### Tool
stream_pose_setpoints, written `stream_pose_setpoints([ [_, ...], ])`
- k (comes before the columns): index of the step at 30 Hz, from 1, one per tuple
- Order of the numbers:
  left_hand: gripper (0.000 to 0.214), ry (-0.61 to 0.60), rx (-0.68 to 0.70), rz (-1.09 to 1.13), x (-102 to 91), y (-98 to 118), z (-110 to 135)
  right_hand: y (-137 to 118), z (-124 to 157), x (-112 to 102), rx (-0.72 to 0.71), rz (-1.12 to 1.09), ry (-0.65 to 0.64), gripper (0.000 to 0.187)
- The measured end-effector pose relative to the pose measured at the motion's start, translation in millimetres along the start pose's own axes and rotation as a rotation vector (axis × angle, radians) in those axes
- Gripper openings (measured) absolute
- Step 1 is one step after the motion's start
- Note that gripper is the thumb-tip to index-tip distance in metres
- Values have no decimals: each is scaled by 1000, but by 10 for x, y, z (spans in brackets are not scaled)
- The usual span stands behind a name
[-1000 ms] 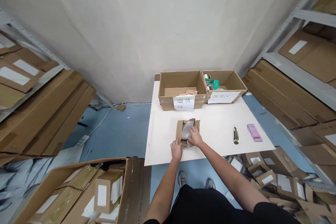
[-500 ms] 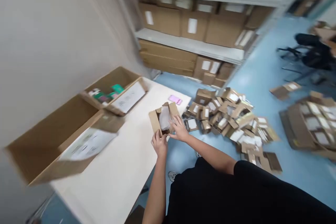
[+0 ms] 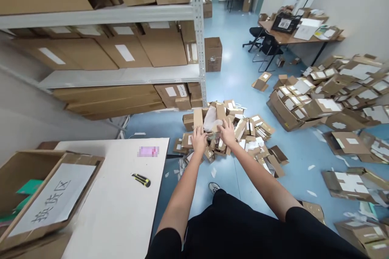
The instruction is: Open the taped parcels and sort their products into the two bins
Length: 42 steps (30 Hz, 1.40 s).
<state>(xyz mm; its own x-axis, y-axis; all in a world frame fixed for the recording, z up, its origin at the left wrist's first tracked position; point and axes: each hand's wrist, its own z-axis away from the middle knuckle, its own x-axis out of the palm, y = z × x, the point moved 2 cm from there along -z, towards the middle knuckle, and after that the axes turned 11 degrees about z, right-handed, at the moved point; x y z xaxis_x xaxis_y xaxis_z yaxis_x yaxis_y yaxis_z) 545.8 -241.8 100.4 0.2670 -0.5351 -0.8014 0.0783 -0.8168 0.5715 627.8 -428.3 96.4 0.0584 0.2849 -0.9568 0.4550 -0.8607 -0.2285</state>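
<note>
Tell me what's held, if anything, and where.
An open box, by its near side: left hand toward the left corner, right hand toward the right.

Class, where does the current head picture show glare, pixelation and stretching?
Head view: pale glare on the blue floor; head view: blocky pixels mask the pink item on the table; head view: the labelled box seems stretched at the left edge, while the left hand and right hand look fairly sharp.

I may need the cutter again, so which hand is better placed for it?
Your left hand, probably: it is nearer the cutter on the white table to your left. Your right hand is farther across. Both hold the open box.
</note>
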Motion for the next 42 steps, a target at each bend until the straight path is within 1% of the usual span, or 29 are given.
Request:
stream_pose_setpoints([
  [2, 35, 26, 6, 13, 43, 245, -345, 357, -228, -84, 75, -7, 29, 46],
  [4, 47, 65, 10, 23, 33, 389, -508, 611, -360, -117, 136, -25, 46, 50],
  [6, 51, 97, 4, 32, -6, 392, -480, 702, -387, -80, 158, -36, 46, 54],
  [7, 50, 108, -7, 36, -30, 338, -404, 675, -369, -33, 148, -39, 29, 56],
  [9, 48, 120, -44, 35, -90, 139, -163, 477, -294, 107, 89, -53, -34, 58],
  [10, 48, 125, -67, 30, -129, 8, -12, 316, -247, 188, 46, -67, -70, 58],
  [12, 46, 149, -121, 9, -236, -280, 325, -100, -147, 342, -59, -109, -118, 57],
  [15, 46, 204, -203, -26, -470, -679, 877, -856, 0, 493, -255, -168, -147, 54],
  [17, 48, 245, -266, -50, -666, -880, 1272, -1390, 107, 525, -388, -198, -161, 55],
  [20, 50, 321, -387, -90, -985, -1066, 1924, -2185, 330, 496, -567, -246, -182, 58],
  [23, 49, 425, -532, -133, -1296, -1118, 2701, -2948, 732, 439, -755, -304, -202, 58],
  [25, 50, 509, -644, -158, -1477, -1083, 3315, -3425, 1144, 419, -890, -344, -221, 60],
  [28, 55, 639, -826, -171, -1692, -955, 4375, -4092, 1978, 440, -1119, -404, -273, 64],
  [31, 57, 766, -987, -164, -1832, -774, 5563, -4705, 3032, 500, -1349, -477, -308, 65],
  [33, 58, 864, -1088, -176, -1865, -608, 6406, -5049, 3846, 526, -1490, -529, -334, 65],
  [35, 59, 965, -1196, -205, -1829, -370, 7252, -5298, 4727, 509, -1641, -572, -388, 64],
  [38, 58, 1101, -1380, -262, -1648, 122, 8420, -5467, 6048, 384, -1859, -594, -494, 62],
  [40, 58, 1176, -1509, -281, -1466, 487, 9083, -5488, 6846, 266, -1985, -581, -559, 62],
  [42, 60, 1245, -1634, -278, -1263, 823, 9635, -5483, 7536, 157, -2103, -553, -612, 64],
])
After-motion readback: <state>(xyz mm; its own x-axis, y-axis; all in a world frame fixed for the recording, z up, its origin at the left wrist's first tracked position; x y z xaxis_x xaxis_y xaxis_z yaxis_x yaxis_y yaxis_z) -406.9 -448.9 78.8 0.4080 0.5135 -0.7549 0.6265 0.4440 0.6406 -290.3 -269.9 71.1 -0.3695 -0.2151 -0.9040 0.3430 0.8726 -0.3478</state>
